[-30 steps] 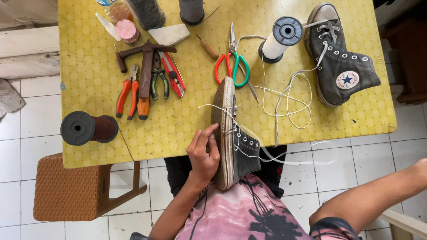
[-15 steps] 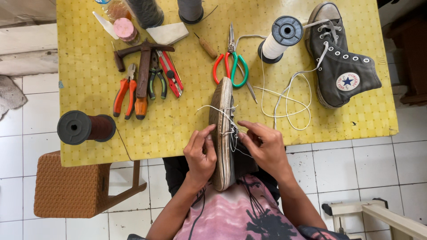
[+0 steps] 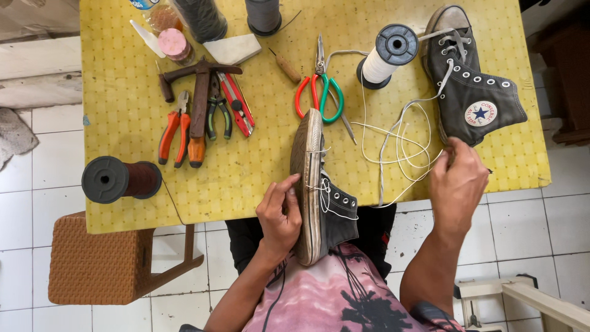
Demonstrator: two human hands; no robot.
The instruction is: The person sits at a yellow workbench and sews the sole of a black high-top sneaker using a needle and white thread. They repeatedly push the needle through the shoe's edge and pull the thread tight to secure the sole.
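A shoe (image 3: pixel 316 184) is stood on edge at the near rim of the surface (image 3: pixel 258 166), with the left hand (image 3: pixel 279 215) pressed against its sole and the right hand (image 3: pixel 458 181) placed well to its right. A second shoe (image 3: pixel 473 86) is laid at the far right, with a thread spool (image 3: pixel 384 55) just left of it and scissors (image 3: pixel 319 92) behind the first shoe. Pliers (image 3: pixel 173 129) and a hammer (image 3: pixel 200 92) are laid to the left, and another spool (image 3: pixel 120 179) is set at the near left corner.

I see one label: a round white patch (image 3: pixel 481 114) with a blue star on the dark shoe (image 3: pixel 473 86) at the desk's right edge.
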